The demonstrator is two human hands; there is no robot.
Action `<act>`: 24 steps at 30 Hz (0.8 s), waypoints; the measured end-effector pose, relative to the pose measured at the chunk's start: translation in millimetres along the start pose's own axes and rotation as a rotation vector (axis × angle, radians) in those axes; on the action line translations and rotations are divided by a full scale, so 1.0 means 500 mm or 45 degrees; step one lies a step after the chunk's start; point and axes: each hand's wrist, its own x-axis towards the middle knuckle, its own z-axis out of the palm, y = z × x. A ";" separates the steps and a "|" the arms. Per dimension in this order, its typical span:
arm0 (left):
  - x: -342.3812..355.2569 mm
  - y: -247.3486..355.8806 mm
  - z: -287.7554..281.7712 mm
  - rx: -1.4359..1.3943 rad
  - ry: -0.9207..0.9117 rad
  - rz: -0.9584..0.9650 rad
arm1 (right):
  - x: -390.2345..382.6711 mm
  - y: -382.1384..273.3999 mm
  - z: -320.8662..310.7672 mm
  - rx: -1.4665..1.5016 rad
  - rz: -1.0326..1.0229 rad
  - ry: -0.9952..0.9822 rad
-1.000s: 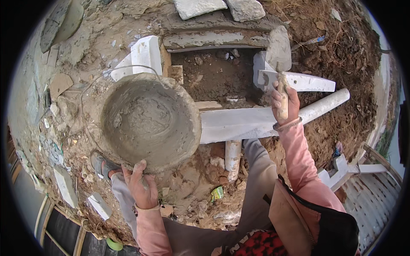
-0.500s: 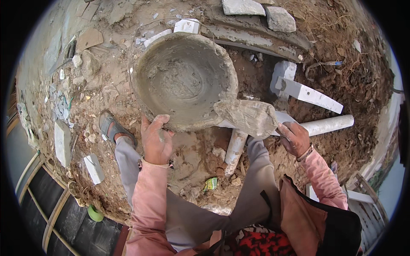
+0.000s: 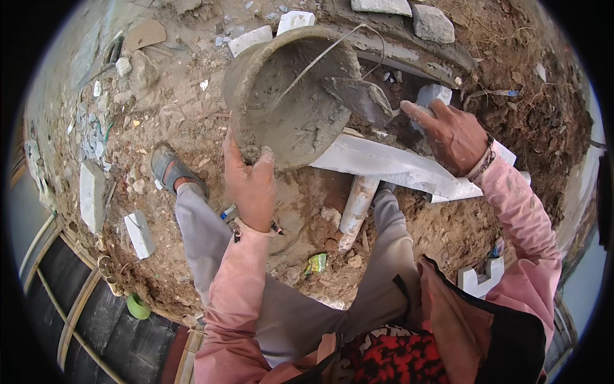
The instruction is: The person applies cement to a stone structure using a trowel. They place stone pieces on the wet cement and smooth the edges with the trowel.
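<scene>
A mortar-caked bucket tilts to one side in front of me, with grey wet mortar inside and its thin wire handle arching over the opening. At its near-left rim, my left hand is closed on the bucket, thumb and fingers on the edge. My right hand, to the right of the bucket, grips a mortar-smeared trowel. The trowel's blade reaches over the bucket's right rim, and its handle is hidden by my fingers.
Below the bucket lies a long white slab, with a dirty white pipe under it. White blocks and rubble are scattered at left. A mortar-covered ledge bearing stones runs along the far side. My sandalled foot stands at left.
The bucket has tipped over and moved slightly away and right. My right hand has lifted away and turned, bringing the trowel to the bucket's opening. The mortar load on its blade no longer shows.
</scene>
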 end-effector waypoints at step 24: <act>-0.034 -0.005 -0.060 0.027 -0.025 -0.271 | -0.092 0.045 0.397 2.143 1.024 0.722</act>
